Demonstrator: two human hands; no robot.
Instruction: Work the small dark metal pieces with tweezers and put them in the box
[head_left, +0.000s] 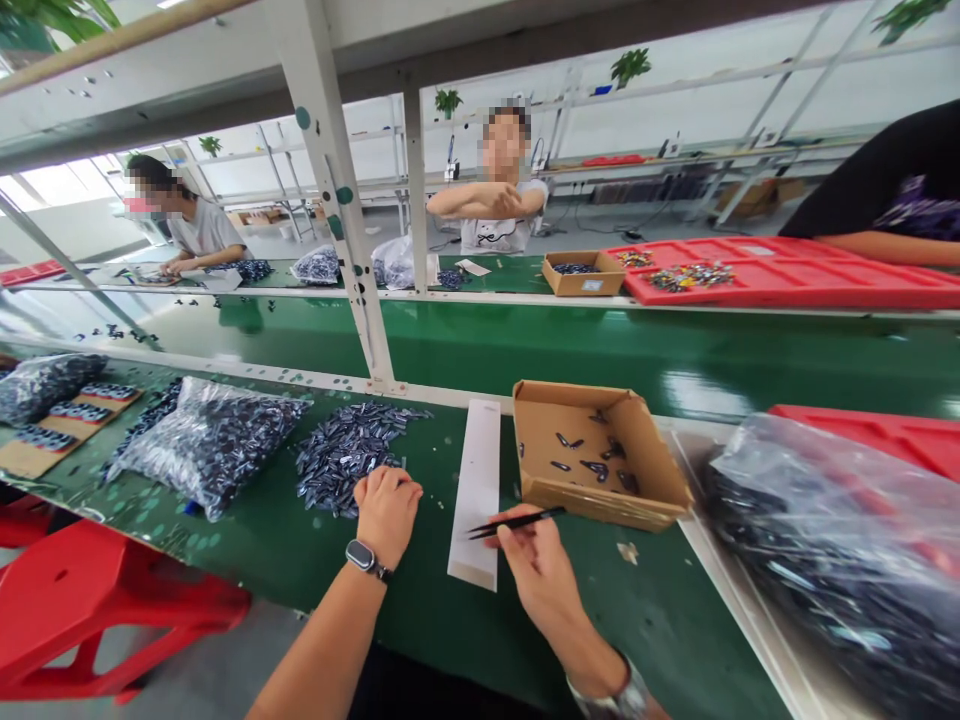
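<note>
My right hand (pixel 536 570) holds a pair of black tweezers (pixel 525 521), their tips pointing left over a white paper strip (pixel 474 490). My left hand (pixel 388 510), with a watch on its wrist, rests at the near right edge of a heap of small dark glossy parts (pixel 341 455). Its fingers are curled, and whatever they may hold is hidden. Right of the strip stands an open cardboard box (pixel 600 455), with several dark pieces scattered on its bottom.
Left of the heap lies a clear bag of dark parts (pixel 217 435). A larger plastic bag (pixel 847 570) sits at the right. A white post (pixel 345 200) rises behind the green bench (pixel 420 600). A red stool (pixel 97 590) stands lower left. Co-workers sit across the green belt (pixel 487 340).
</note>
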